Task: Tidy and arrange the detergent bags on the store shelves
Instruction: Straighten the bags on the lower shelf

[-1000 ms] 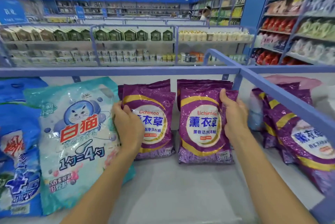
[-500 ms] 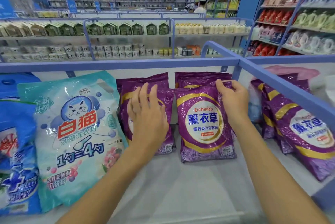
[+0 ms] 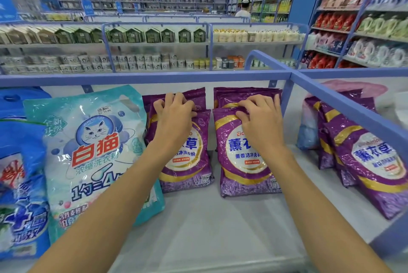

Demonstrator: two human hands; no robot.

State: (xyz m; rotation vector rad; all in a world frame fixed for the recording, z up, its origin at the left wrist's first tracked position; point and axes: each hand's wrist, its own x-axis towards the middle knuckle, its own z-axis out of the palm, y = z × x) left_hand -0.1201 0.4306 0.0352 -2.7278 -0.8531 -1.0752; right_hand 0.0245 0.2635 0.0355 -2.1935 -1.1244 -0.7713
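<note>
Two rows of purple lavender detergent bags lean against the back of a white shelf [image 3: 209, 224]. My left hand [image 3: 174, 113] grips the top edge of the front bag in the left row [image 3: 187, 162], fingers curled over it. My right hand [image 3: 260, 118] pinches the top edge of the front bag in the right row [image 3: 242, 162]. A large teal cat-brand detergent bag [image 3: 92, 158] leans just left of them, touching the left purple row. More purple bags stand behind both front bags.
Blue detergent bags [image 3: 19, 184] stand at far left. A blue rail [image 3: 344, 107] divides off a right bay holding more purple bags [image 3: 371, 162]. Aisle shelves of goods lie beyond, with a person [image 3: 244, 9] in the distance.
My left hand rose from the left bag's side and face to its top edge. My right hand shifted from the right bag's upper corner to its top edge. The bags stand straighter.
</note>
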